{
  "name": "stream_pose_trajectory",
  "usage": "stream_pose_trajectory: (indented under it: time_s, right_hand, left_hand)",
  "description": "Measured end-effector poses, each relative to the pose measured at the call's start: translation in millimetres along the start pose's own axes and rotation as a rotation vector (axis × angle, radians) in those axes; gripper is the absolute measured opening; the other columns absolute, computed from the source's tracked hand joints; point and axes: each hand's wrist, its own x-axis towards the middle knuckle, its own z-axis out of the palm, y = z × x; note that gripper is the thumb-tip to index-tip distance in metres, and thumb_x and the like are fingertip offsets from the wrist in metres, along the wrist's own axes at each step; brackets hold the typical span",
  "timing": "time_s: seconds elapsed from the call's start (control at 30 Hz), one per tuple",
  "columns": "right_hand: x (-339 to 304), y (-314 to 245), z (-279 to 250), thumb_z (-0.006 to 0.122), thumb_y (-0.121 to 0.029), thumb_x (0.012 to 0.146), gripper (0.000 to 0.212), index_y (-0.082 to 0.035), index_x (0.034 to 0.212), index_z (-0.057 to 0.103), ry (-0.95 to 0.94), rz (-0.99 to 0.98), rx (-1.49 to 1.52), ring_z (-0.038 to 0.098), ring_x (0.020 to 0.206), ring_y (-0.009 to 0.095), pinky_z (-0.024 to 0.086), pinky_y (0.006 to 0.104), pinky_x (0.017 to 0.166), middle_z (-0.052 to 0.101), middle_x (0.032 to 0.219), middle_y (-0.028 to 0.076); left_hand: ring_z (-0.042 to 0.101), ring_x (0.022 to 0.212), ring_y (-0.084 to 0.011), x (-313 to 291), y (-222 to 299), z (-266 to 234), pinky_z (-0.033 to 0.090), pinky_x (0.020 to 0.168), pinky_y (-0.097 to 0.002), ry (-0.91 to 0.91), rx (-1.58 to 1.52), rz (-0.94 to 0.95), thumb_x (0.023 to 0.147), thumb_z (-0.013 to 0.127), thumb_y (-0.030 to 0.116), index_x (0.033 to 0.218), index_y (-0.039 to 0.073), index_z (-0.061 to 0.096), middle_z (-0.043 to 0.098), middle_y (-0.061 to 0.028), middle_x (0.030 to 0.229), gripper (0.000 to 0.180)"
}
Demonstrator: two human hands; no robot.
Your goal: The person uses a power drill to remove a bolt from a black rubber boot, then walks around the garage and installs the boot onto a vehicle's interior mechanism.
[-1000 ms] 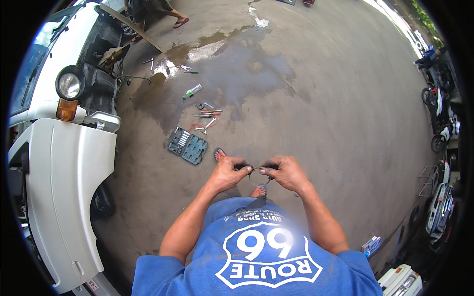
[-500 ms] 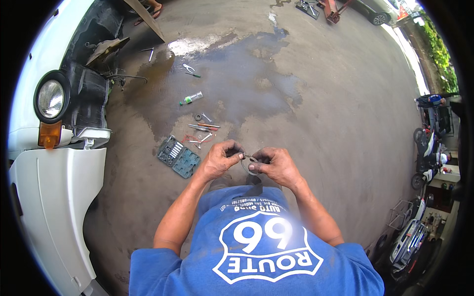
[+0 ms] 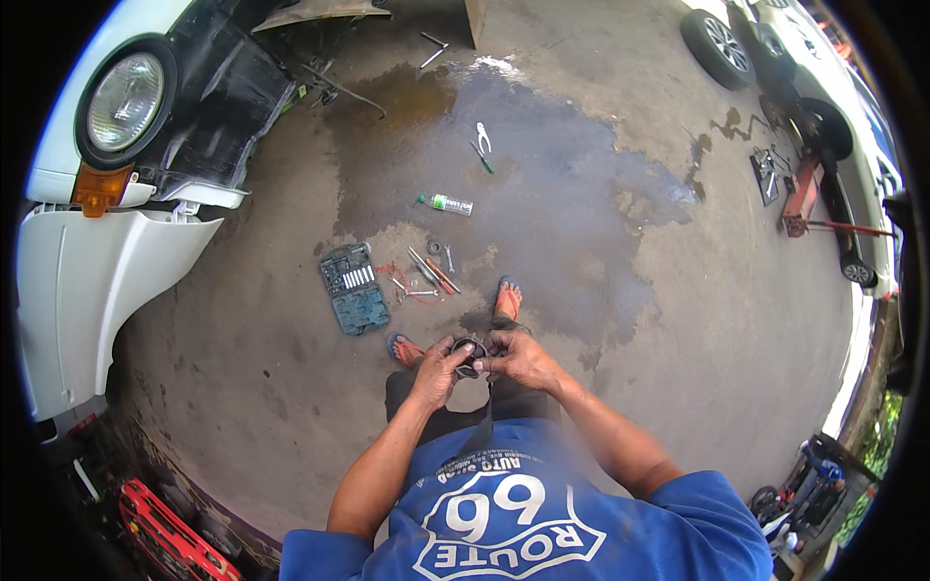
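In front of my waist, both hands hold a dark ring-shaped part (image 3: 470, 371) above the ground. My left hand (image 3: 436, 378) grips its left side, thumb laid across it. My right hand (image 3: 523, 360) pinches its right edge with thumb and fingers. The fingers hide part of the ring, so its exact kind cannot be made out. Beyond my hands, an open socket set case (image 3: 360, 308) lies on the ground to the left. Beside it are a red wire (image 3: 395, 273), slim rod-like tools (image 3: 433, 269), a small wrench (image 3: 449, 258) and a black ring (image 3: 433, 248).
A plastic bottle (image 3: 450, 203), pliers (image 3: 482, 137) and a green-handled tool (image 3: 482, 159) lie on a wet patch (image 3: 572, 194). At left stands a white vehicle with a headlight (image 3: 126, 102). A red floor jack (image 3: 802, 198) and a loose wheel (image 3: 717, 48) are far right.
The view has turned, so the vehicle and ground tools sit differently and my sandalled feet show. My hands appear lower in the picture, and the ring has tilted between them.
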Motion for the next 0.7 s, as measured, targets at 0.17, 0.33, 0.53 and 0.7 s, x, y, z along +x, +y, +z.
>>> stream_pose_trajectory:
  time_s: [0.17, 0.33, 0.53, 0.7]
  right_hand:
    - [139.9, 67.2, -75.6, 0.072, -0.046, 0.100, 0.051, 0.001, 0.121, 0.072, -0.241, 0.261, -0.356, 0.072, 0.093, 0.023, 0.059, 0.0379, 0.086, 0.073, 0.105, 0.013]
    - [320.7, 212.7, -116.5, 0.070, -0.042, 0.097, 0.049, -0.009, 0.132, 0.069, 0.099, 0.194, -1.105, 0.053, 0.134, 0.057, 0.040, 0.0586, 0.118, 0.065, 0.130, 0.035]
    - [487.8, 357.3, -115.1, 0.066, -0.035, 0.098, 0.043, -0.003, 0.126, 0.068, -0.041, 0.388, -1.176, 0.061, 0.128, 0.051, 0.051, 0.0546, 0.107, 0.066, 0.133, 0.032]
    - [572.0, 442.2, -68.5, 0.056, -0.038, 0.105, 0.040, -0.004, 0.123, 0.069, 0.228, 0.343, -1.147, 0.067, 0.115, 0.049, 0.053, 0.0572, 0.097, 0.071, 0.122, 0.030]
  left_hand:
    - [0.059, 0.069, -0.0081, 51.0, -46.1, -67.2, 0.046, 0.061, -0.0263, 0.180, 0.076, 0.037, 0.101, 0.065, 0.013, 0.128, 0.005, 0.067, 0.072, -0.0018, 0.101, 0.028]
    - [0.059, 0.069, -0.0090, 87.9, -103.2, -150.2, 0.049, 0.062, -0.0273, 0.192, -0.020, -0.049, 0.097, 0.066, 0.011, 0.121, 0.003, 0.070, 0.072, -0.0036, 0.096, 0.026]
    - [0.065, 0.083, -0.0115, 118.1, -205.6, -220.9, 0.049, 0.070, -0.0281, 0.366, -0.294, -0.070, 0.096, 0.076, 0.011, 0.110, 0.004, 0.068, 0.074, -0.0087, 0.101, 0.018]
    - [0.070, 0.095, -0.0146, 139.7, -230.8, -253.5, 0.056, 0.085, -0.0309, 0.493, -0.580, -0.027, 0.099, 0.076, 0.007, 0.118, 0.005, 0.066, 0.073, -0.0070, 0.104, 0.022]
